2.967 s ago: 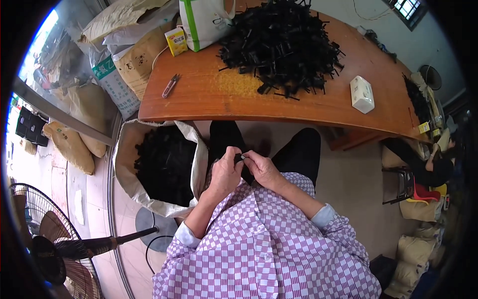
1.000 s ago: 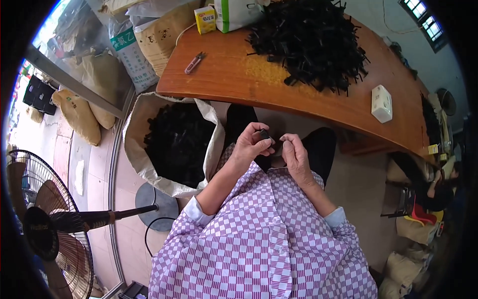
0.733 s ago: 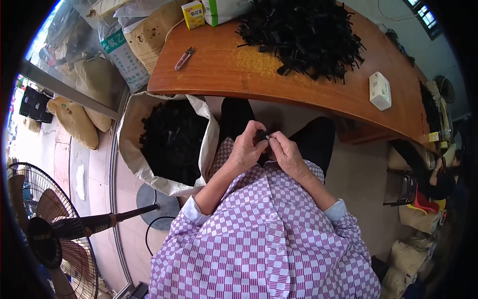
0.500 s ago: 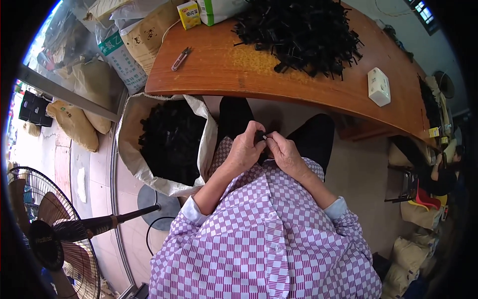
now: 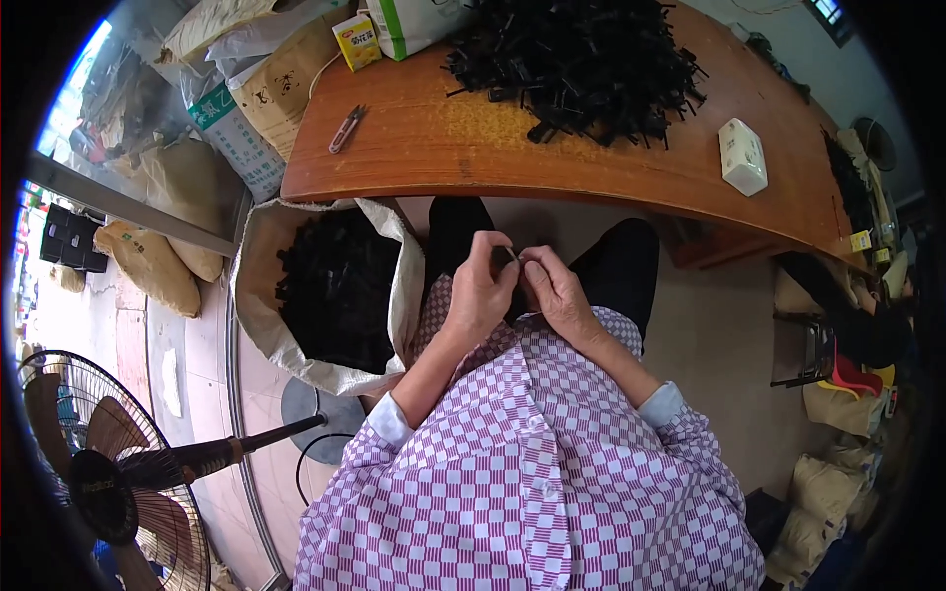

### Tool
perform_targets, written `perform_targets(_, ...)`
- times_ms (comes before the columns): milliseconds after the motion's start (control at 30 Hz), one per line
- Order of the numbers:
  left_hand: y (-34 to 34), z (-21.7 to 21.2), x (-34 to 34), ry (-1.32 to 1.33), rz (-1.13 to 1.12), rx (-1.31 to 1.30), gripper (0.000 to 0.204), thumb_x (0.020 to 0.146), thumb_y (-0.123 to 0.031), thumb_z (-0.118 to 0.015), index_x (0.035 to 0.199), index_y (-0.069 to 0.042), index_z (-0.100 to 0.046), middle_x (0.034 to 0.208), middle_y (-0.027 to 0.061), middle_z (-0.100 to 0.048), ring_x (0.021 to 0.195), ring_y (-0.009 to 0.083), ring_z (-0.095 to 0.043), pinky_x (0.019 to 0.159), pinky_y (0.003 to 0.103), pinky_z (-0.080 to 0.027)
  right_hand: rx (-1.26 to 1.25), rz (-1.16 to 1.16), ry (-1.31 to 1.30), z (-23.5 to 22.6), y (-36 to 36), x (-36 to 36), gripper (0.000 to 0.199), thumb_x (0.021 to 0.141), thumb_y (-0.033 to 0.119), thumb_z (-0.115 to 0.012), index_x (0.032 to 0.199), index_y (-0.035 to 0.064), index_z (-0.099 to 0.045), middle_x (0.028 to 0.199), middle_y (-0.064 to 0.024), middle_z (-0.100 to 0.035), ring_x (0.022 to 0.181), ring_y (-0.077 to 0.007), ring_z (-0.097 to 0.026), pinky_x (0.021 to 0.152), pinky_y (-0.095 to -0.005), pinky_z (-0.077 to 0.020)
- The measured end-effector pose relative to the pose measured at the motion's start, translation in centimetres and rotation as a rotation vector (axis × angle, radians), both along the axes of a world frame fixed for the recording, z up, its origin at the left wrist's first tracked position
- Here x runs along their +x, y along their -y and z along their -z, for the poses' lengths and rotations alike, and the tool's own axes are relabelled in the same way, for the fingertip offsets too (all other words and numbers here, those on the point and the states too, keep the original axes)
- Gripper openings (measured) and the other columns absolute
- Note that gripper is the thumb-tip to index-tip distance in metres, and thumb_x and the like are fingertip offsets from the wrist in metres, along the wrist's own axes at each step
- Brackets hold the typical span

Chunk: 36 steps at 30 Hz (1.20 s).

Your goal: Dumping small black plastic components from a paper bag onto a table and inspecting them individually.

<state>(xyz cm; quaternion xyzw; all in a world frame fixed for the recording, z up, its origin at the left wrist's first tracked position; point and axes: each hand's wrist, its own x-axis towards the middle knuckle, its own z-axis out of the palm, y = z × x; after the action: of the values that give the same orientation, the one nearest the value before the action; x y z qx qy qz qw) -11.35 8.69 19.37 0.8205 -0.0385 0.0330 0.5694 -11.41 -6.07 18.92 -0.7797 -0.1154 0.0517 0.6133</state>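
Observation:
Over my lap both hands are brought close together, fingertips almost meeting. My left hand (image 5: 483,295) is closed in a pinch, its index finger arched over a small black part (image 5: 512,254). My right hand (image 5: 558,297) pinches the same part from the other side, thumb against the curled fingers. Only a thin bit of it shows; the fingers and the dark trousers behind hide its exact shape. To the left of my knees stands an open white woven sack (image 5: 404,295), holding many black pieces (image 5: 335,295).
A brown wooden table (image 5: 394,163) curves ahead, bearing a heap of black parts (image 5: 581,74), thread snips (image 5: 347,129), a yellow box (image 5: 357,42) and a white tissue pack (image 5: 742,158). A standing fan (image 5: 108,492) is at lower left. Another person (image 5: 872,330) sits far right.
My left fingers have lifted and opened slightly away from the right hand, and less of the black part shows. The whole view has shifted a little.

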Motion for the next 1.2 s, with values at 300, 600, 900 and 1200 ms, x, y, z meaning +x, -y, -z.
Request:
perform_targets(300, -1.5, 0.1, 0.0, -0.517, 0.181, -1.114, 0.032, 0.094, -0.006, -0.044, 0.126, -0.009, -0.044, 0.092, 0.0048, -0.059, 0.073, 0.0103, -0.057, 0.064, 0.02, -0.046, 0.432, -0.03, -0.261, 0.3, 1.2, 0.2, 0.014, 0.094, 0.017, -0.053, 0.099, 0.0045, -0.054, 0.074, -0.0019, -0.058, 0.047, -0.0012, -0.044, 0.039, -0.0153, -0.0335)
perform_targets(600, -1.2, 1.2, -0.4, -0.585, 0.581, -1.086, 0.038, 0.095, -0.011, -0.048, 0.132, -0.007, -0.043, 0.093, 0.0042, -0.058, 0.076, 0.0095, -0.056, 0.063, 0.02, -0.046, 0.693, -0.169, -0.545, 1.0, 2.2, 0.4, 0.018, 0.089, 0.021, -0.062, 0.096, 0.0052, -0.057, 0.071, 0.0029, -0.056, 0.054, -0.0001, -0.046, 0.043, -0.0145, -0.0319)
perform_targets(900, -0.9, 0.3, -0.8, -0.365, 0.476, -0.415, 0.038, 0.092, -0.003, -0.049, 0.13, -0.005, -0.045, 0.088, 0.004, -0.059, 0.077, 0.0099, -0.06, 0.068, 0.022, -0.05, 0.466, -0.113, -0.359, 1.8, 1.9, 0.3, 0.019, 0.09, 0.02, -0.061, 0.099, 0.0036, -0.057, 0.076, 0.0019, -0.056, 0.064, -0.0031, -0.049, 0.055, -0.0175, -0.0408)
perform_targets(1200, -0.7, 1.3, -1.2, -0.168, 0.246, -0.278, 0.04, 0.09, 0.0, -0.048, 0.13, -0.003, -0.045, 0.09, 0.0055, -0.058, 0.079, 0.0087, -0.058, 0.068, 0.021, -0.051, 0.422, -0.106, -0.486, -1.0, 1.2, -0.3, 0.03, 0.097, 0.025, -0.046, 0.114, 0.0011, -0.052, 0.066, 0.0033, -0.046, 0.053, -0.003, -0.04, 0.046, -0.0186, -0.032)
